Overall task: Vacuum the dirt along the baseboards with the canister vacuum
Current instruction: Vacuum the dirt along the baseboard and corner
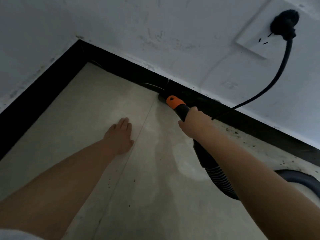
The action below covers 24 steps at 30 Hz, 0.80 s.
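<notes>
Nearest, two bare forearms reach out over the pale tiled floor (97, 108). The ribbed black hose (220, 181) runs under the right forearm and curves away to the right edge, where a dark rounded part of it lies on the tiles.

Further out, the left hand (119, 135) hangs flat, palm down, over the floor just left of a grout line; its fingers are straight and pressed together, the thumb out to the side, holding nothing. Whether it touches the tile I cannot tell.

The right hand (195, 123) grips the black handle of the vacuum nozzle (176, 104). Its fingers are curled round the tube from above, thumb on the near side, and the orange collar sticks out just beyond the fingertips. The tip of the nozzle sits against the foot of the black baseboard (124, 66), where floor and wall meet.

Dark crumbs of dirt (242, 134) lie scattered along the baseboard to the right of the hand.

Farthest, on the scuffed white wall, a black plug (284, 23) sits in a white socket (254, 42), and its cord (277, 73) drops down behind the right hand.
</notes>
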Tool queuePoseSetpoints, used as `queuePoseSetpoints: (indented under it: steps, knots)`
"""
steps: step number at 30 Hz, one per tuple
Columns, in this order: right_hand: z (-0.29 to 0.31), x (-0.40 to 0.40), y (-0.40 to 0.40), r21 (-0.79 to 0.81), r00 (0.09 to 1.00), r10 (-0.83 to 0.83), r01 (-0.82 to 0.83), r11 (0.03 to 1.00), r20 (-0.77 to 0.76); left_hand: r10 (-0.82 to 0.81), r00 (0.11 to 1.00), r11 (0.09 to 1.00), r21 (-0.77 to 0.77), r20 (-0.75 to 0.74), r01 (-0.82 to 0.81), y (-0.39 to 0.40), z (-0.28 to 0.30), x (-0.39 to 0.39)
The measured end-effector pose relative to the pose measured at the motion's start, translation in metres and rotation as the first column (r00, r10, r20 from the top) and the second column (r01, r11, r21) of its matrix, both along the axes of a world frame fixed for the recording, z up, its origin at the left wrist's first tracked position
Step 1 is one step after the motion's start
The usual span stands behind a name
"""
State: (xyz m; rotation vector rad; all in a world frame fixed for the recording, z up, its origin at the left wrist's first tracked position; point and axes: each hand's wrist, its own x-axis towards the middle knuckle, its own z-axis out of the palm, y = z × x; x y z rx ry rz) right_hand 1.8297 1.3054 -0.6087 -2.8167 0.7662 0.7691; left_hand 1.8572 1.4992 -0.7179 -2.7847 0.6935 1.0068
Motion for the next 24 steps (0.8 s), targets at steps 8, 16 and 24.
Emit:
queuePoseSetpoints:
  steps: [8,16,24]
  knots:
    - [-0.003,0.012,0.011,0.072,1.000,0.003,-0.003,0.997,-0.004,0.004,0.999,0.999,-0.040,-0.034,-0.005,0.011,-0.008,0.003]
    - [0.010,-0.024,-0.024,-0.050,0.997,-0.037,0.034,0.998,-0.062,-0.024,0.996,0.998,-0.063,-0.085,0.018,0.009,-0.001,0.012]
    - [-0.003,0.031,0.039,0.029,0.997,0.076,-0.076,0.997,0.021,0.062,0.995,0.992,-0.119,0.077,-0.052,0.032,-0.005,0.011]
